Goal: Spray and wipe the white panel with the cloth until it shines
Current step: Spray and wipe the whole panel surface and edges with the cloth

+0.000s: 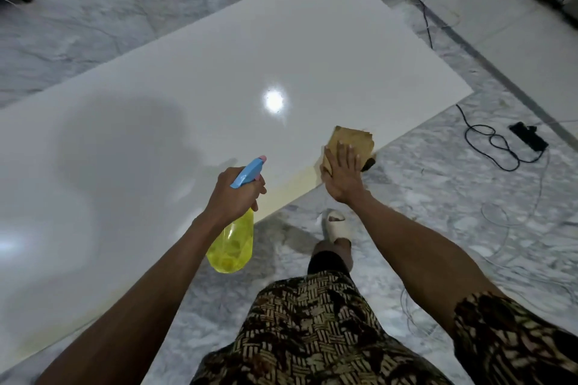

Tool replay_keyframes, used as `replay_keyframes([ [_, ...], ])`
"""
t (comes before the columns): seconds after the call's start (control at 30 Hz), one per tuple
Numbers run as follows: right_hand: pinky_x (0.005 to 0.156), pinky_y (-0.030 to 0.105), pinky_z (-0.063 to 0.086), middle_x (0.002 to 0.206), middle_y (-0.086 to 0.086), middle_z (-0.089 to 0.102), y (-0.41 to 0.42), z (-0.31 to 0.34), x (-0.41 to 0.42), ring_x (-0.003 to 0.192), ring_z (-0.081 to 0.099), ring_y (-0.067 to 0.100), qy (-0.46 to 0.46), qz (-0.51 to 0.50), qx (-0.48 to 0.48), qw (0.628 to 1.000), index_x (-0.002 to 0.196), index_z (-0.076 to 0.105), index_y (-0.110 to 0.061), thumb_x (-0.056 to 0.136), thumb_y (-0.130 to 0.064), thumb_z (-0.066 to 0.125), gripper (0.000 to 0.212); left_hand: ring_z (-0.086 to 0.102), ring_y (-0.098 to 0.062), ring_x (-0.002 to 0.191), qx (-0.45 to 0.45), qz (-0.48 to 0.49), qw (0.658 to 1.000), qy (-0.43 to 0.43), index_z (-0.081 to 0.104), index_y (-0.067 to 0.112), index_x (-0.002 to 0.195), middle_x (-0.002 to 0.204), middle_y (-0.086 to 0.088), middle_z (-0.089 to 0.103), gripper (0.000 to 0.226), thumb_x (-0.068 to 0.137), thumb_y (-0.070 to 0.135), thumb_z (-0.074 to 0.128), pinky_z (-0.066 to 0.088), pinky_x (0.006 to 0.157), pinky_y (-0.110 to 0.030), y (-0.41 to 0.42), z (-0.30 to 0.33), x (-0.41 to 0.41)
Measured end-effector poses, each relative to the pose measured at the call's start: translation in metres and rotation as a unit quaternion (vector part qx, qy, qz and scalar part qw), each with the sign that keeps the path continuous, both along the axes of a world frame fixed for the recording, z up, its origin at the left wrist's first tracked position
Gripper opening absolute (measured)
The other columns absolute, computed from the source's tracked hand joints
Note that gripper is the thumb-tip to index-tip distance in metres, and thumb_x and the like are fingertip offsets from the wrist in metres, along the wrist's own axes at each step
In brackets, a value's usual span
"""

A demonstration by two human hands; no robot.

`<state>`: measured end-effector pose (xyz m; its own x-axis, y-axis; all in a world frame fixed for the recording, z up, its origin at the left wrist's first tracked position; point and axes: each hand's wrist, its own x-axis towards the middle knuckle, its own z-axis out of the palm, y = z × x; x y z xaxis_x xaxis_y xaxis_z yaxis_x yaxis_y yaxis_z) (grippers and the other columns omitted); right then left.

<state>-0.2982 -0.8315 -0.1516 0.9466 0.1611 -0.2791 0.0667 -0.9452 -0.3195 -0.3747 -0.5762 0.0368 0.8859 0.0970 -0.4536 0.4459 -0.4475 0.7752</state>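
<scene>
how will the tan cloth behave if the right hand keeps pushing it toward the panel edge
The cloth looks soft and folded, so it would probably bunch rather than slide stiffly. The white panel is glossy, mirroring a lamp, so it likely glides easily under the flat right hand. It already sits at the near edge, so its overhanging part may droop.

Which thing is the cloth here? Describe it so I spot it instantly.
Find the big white panel lying on the marble floor, then follow its near edge toward the right. The cloth is the folded tan pad there, pressed flat under the right hand, unlike the yellow spray bottle.
</scene>
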Motion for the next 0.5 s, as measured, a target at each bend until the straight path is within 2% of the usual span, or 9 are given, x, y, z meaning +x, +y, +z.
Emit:
replay_keyframes([
  [0.07, 0.119, 0.050, -0.013, 0.163, 0.014, -0.012, 0.026, 0.002, -0.014, 0.150, -0.015, 0.035, 0.003, 0.012, 0.000, 1.000, 0.157, -0.001, -0.022, 0.103, -0.046, 0.023, 0.064, 0.065, -0.019, 0.048, 0.006, 0.024, 1.000, 0.008, 0.075, 0.001, 0.112, 0.085, -0.011, 0.076, 0.049, 0.074, 0.025, 0.056, 0.058, 0.063, -0.037, 0.031, -0.005, -0.017],
  [0.17, 0.118, 0.051, -0.012, 0.164, 0.015, -0.008, 0.058, 0.002, -0.032, 0.150, -0.012, 0.036, 0.004, 0.005, 0.001, 1.000, 0.157, 0.003, -0.022, 0.092, -0.055, 0.008, 0.073, 0.066, -0.019, 0.049, 0.004, 0.041, 0.999, 0.004, 0.074, -0.001, 0.113, 0.088, -0.013, 0.077, 0.050, 0.076, 0.026, 0.056, 0.058, 0.060, -0.033, 0.061, -0.007, -0.030],
  [0.23, 0.119, 0.051, -0.010, 0.164, 0.017, -0.004, 0.078, 0.002, -0.041, 0.150, -0.008, 0.038, -0.001, 0.002, 0.001, 1.000, 0.157, 0.008, -0.020, 0.089, -0.056, 0.005, 0.078, 0.065, -0.016, 0.049, 0.000, 0.047, 0.999, -0.007, 0.075, 0.004, 0.113, 0.088, -0.014, 0.077, 0.046, 0.077, 0.026, 0.056, 0.058, 0.057, -0.027, 0.082, -0.007, -0.034],
  [0.37, 0.119, 0.058, 0.000, 0.162, 0.021, 0.008, 0.110, -0.006, -0.065, 0.150, 0.003, 0.042, -0.021, -0.002, -0.002, 1.000, 0.156, 0.020, -0.016, 0.094, -0.050, 0.017, 0.071, 0.065, -0.013, 0.048, -0.017, 0.031, 0.999, -0.013, 0.074, 0.011, 0.108, 0.090, -0.015, 0.076, 0.035, 0.081, 0.022, 0.056, 0.057, 0.055, -0.024, 0.114, -0.009, -0.033],
  [0.43, 0.119, 0.057, -0.001, 0.162, 0.021, 0.007, 0.122, -0.010, -0.071, 0.150, 0.002, 0.042, -0.040, -0.017, -0.001, 0.999, 0.156, 0.020, -0.017, 0.095, -0.049, 0.019, 0.069, 0.064, -0.011, 0.047, -0.028, 0.011, 0.999, -0.020, 0.072, 0.020, 0.109, 0.088, -0.012, 0.075, 0.026, 0.088, 0.016, 0.057, 0.057, 0.056, -0.027, 0.126, -0.012, -0.025],
  [0.5, 0.119, 0.055, -0.005, 0.163, 0.019, 0.002, 0.132, -0.011, -0.070, 0.150, -0.003, 0.040, -0.046, -0.034, -0.007, 0.998, 0.157, 0.014, -0.018, 0.095, -0.049, 0.017, 0.069, 0.063, -0.011, 0.047, -0.026, -0.006, 0.999, -0.029, 0.072, 0.024, 0.114, 0.086, -0.009, 0.074, 0.029, 0.095, 0.007, 0.057, 0.056, 0.058, -0.031, 0.141, -0.018, -0.013],
])
